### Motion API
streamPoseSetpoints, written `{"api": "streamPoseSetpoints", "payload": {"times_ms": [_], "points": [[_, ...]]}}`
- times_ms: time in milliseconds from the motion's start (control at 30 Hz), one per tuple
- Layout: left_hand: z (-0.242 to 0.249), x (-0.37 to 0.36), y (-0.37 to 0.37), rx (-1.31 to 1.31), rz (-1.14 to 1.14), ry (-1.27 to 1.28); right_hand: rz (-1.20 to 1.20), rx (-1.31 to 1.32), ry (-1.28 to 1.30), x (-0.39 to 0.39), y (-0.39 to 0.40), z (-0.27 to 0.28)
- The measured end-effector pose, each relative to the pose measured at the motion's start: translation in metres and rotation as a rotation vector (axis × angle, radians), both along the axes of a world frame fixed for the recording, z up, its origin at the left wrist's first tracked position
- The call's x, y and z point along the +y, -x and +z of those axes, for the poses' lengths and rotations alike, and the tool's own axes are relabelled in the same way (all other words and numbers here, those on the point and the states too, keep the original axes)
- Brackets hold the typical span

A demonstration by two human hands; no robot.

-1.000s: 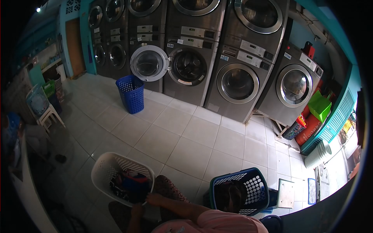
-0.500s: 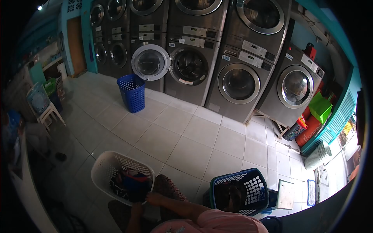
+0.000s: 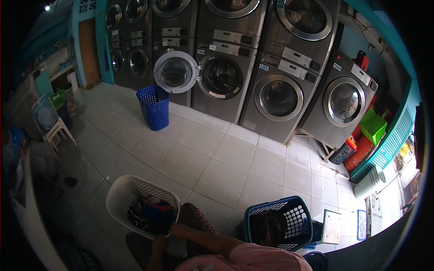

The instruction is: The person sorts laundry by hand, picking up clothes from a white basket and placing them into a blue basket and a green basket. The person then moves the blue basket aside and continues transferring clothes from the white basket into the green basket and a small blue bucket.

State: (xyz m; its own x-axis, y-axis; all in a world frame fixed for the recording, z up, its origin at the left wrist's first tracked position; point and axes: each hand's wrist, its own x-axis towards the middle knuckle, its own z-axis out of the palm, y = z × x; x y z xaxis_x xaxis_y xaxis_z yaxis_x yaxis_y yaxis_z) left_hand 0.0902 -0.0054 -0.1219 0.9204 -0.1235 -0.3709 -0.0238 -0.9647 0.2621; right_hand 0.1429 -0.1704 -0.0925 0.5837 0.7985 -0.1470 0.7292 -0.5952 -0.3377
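Note:
A white laundry basket (image 3: 118, 198), tilted toward me, stands in front of my knees with dark clothes (image 3: 156, 214) heaped inside, some with red and blue parts. My right hand (image 3: 180, 231) is closed on its near rim at the right corner. Lower and to the left, my left hand (image 3: 159, 244) is closed at the same rim, in shadow, its fingers hard to make out. To my right sits a dark blue laundry basket (image 3: 298, 223) holding dark clothing (image 3: 266, 228).
An empty-looking blue basket (image 3: 153, 108) stands on the tiled floor (image 3: 212, 153) by an open washer door (image 3: 175, 72). Stacked machines line the back wall. A white stool (image 3: 58, 131) is at left; a small stool (image 3: 332, 227) is at right. Someone (image 3: 27, 158) is at the left edge.
My hands and the white basket stay in place. Only a blurred shape outside, at the far right edge, has shifted.

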Motion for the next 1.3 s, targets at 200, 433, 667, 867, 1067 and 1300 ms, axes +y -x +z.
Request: {"api": "streamPoseSetpoints", "payload": {"times_ms": [200,433,667,867,1067,1300], "points": [[0.004,-0.002,0.000,0.004,0.006,0.010,0.000,0.015,0.020,0.000,0.000,0.002],[-0.001,0.001,0.001,-0.047,-0.005,0.037,-0.006,0.009,0.011,0.001,0.000,0.002],[-0.003,0.002,0.000,-0.017,0.012,0.035,0.005,0.001,0.032,0.000,0.000,0.007],[0.008,-0.002,0.000,0.025,0.033,0.018,-0.001,0.011,0.032,0.001,0.000,0.004],[-0.048,0.014,-0.008,-0.163,-0.176,0.018,0.153,-0.153,0.125,0.009,-0.013,-0.043],[-0.003,0.002,-0.008,0.122,-0.117,0.097,-0.021,-0.190,0.035,-0.018,-0.011,-0.006]]}}
